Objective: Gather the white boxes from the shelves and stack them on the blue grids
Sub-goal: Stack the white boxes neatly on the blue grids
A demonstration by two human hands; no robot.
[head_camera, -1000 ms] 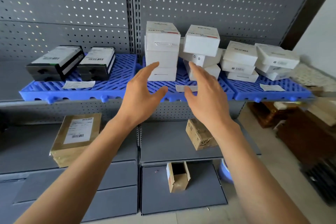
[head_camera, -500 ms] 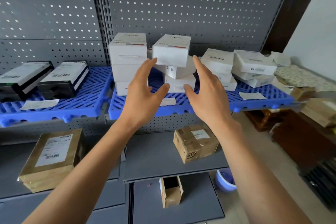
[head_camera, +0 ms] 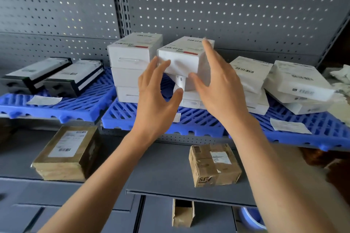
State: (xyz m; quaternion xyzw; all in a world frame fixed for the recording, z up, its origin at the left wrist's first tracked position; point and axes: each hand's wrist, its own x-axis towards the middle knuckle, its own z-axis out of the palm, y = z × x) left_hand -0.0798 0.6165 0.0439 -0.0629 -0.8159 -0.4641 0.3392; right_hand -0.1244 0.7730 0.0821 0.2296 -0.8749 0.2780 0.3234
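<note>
Head view: many white boxes (head_camera: 184, 56) already sit stacked on the blue grids (head_camera: 162, 119). Left hand (head_camera: 155, 98) and right hand (head_camera: 217, 89) flank the top box, fingers spread, gripping nothing. Stacking looks mostly done; that middle pile seems to need straightening.

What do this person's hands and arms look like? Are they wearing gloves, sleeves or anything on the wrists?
Both are bare. The left hand and the right hand wear no gloves, and no rings show on the fingers in view. No watch or band shows on either wrist, and both forearms are uncovered down to the bottom edge of the picture, so no sleeve is visible.
</note>
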